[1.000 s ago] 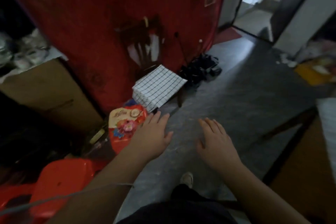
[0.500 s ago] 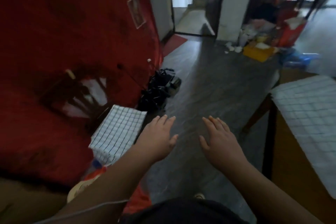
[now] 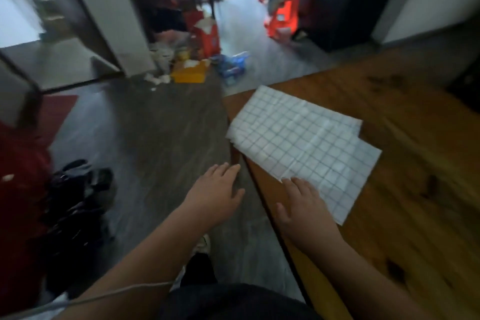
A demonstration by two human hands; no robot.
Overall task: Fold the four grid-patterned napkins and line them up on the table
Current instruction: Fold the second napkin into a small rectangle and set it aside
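Lying near the brown wooden desk's [image 3: 415, 189] edge, the white grid-patterned napkins [image 3: 306, 143] have the right hand's [image 3: 305, 209] straight, empty fingers [image 3: 298, 186] at their near corner, while the left hand [image 3: 215, 196] hovers flat and empty over the grey floor [image 3: 168, 138].

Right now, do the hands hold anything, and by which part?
Nothing is held. The left hand is open over the floor; the open right hand is by a corner of the napkins.

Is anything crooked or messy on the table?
Yes. The grid napkins lie unfolded in a sloppy pile on the wooden table: a lower sheet sticks out from under the top one on the right, and the pile's left corner seems to poke past the table's edge.
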